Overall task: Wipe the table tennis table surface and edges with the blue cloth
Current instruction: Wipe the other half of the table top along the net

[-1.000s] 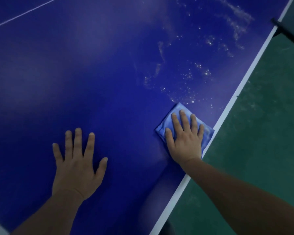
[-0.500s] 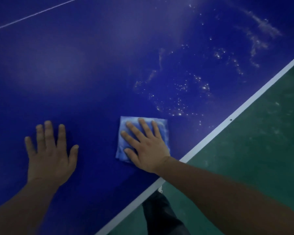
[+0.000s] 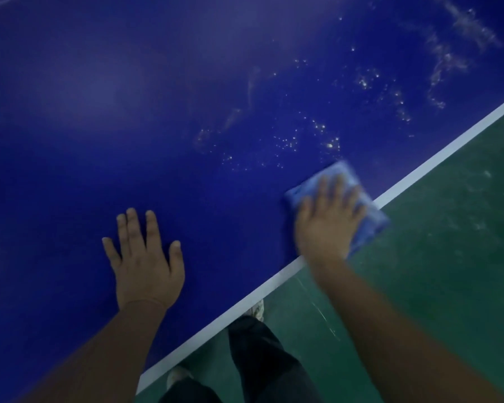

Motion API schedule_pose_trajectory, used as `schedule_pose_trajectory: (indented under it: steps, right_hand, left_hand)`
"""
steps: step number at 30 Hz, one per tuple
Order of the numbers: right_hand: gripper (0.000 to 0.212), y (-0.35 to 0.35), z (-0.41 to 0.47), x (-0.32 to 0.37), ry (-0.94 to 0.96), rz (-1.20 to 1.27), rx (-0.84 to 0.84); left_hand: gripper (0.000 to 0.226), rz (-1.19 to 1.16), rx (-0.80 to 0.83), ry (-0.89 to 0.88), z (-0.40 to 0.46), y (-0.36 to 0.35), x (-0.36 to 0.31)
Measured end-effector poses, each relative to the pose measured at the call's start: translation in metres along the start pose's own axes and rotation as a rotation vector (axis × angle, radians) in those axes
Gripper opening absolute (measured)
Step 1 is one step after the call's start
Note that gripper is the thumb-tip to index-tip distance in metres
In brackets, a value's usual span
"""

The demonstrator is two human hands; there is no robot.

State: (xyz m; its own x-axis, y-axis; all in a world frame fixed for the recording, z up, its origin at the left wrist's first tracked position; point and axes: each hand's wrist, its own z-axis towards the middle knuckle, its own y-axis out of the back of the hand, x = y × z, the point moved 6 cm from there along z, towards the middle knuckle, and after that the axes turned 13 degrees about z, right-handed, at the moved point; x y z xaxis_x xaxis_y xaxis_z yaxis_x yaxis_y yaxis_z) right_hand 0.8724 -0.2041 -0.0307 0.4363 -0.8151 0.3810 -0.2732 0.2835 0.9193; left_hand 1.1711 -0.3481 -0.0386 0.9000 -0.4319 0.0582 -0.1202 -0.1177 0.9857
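Note:
The dark blue table tennis table [image 3: 128,126] fills the left and top of the head view. Its white edge line [image 3: 437,158] runs diagonally from lower left to upper right. A folded blue cloth [image 3: 367,216] lies on that edge, partly hanging past it. My right hand [image 3: 328,222] presses flat on the cloth with fingers spread, blurred by motion. My left hand [image 3: 144,263] rests flat on the table surface with straight fingers, well left of the cloth. White specks and smears [image 3: 317,138] dot the surface above the cloth.
Green floor [image 3: 448,271] lies to the right of the table edge. My dark trouser legs [image 3: 259,353] and shoes stand close to the edge at the bottom. More dusty streaks [image 3: 451,56] mark the table at the top right.
My right hand has slid the cloth from mid-table rightward onto the white edge line. My left hand stays flat on the table.

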Motion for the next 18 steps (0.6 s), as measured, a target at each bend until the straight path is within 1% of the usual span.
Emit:
schedule_pose_trajectory:
  steps: [2, 3, 4, 5, 6, 8, 9, 10, 11, 12, 13, 14, 15, 16, 18]
  right_hand:
    - [0.06, -0.029, -0.068, 0.051, 0.479, -0.04, 0.181]
    - [0.06, -0.036, -0.093, 0.059, 0.671, -0.063, 0.278]
    - [0.06, -0.037, -0.096, 0.056, 0.785, -0.065, 0.347]
    - [0.059, -0.032, -0.076, 0.044, 0.81, -0.048, 0.361]
    - [0.059, -0.026, -0.046, 0.026, 0.757, -0.052, 0.305]
    - [0.06, 0.002, 0.029, -0.015, 0.513, -0.12, 0.102]
    - [0.063, 0.019, 0.065, -0.037, 0.339, -0.15, 0.053]
    - [0.065, 0.033, 0.088, -0.053, 0.156, -0.132, 0.042]
    - [0.065, 0.04, 0.098, -0.062, -0.001, -0.09, 0.032]
    - [0.064, 0.04, 0.096, -0.06, -0.097, -0.064, 0.01]
    - [0.063, 0.035, 0.081, -0.048, -0.121, -0.064, -0.008]
    - [0.063, 0.026, 0.058, -0.03, -0.06, -0.075, -0.008]
    - [0.063, 0.013, 0.031, -0.009, 0.074, -0.075, -0.001]
    - [0.063, -0.001, 0.0, 0.011, 0.253, -0.088, 0.052]
    - [0.062, -0.018, -0.05, 0.032, 0.637, -0.151, 0.241]
  left_hand:
    - [0.076, 0.004, -0.011, 0.01, 0.0, 0.001, -0.002]
    - [0.076, 0.007, -0.01, 0.015, 0.0, 0.002, -0.001]
    - [0.076, 0.004, -0.007, 0.015, -0.001, 0.002, -0.001]
    - [0.076, -0.002, -0.004, 0.014, 0.0, 0.002, -0.001]
    - [0.076, -0.008, 0.0, 0.015, 0.0, 0.001, 0.0]
    - [0.077, -0.011, 0.005, 0.013, 0.001, 0.001, -0.001]
    - [0.077, -0.009, 0.005, 0.011, 0.001, 0.001, -0.001]
    - [0.077, -0.006, 0.006, 0.01, 0.001, 0.001, -0.001]
    - [0.077, -0.003, 0.008, 0.012, 0.001, 0.001, 0.0]
    - [0.077, -0.002, 0.012, 0.012, 0.001, 0.001, 0.0]
    - [0.077, -0.004, 0.015, 0.011, 0.001, 0.001, 0.0]
    - [0.077, -0.004, 0.015, 0.009, 0.001, 0.0, 0.0]
    - [0.077, 0.001, 0.015, 0.007, 0.001, 0.0, 0.0]
    - [0.077, 0.009, 0.013, 0.005, 0.001, -0.001, 0.0]
    - [0.077, 0.025, 0.011, 0.006, 0.001, -0.001, 0.001]
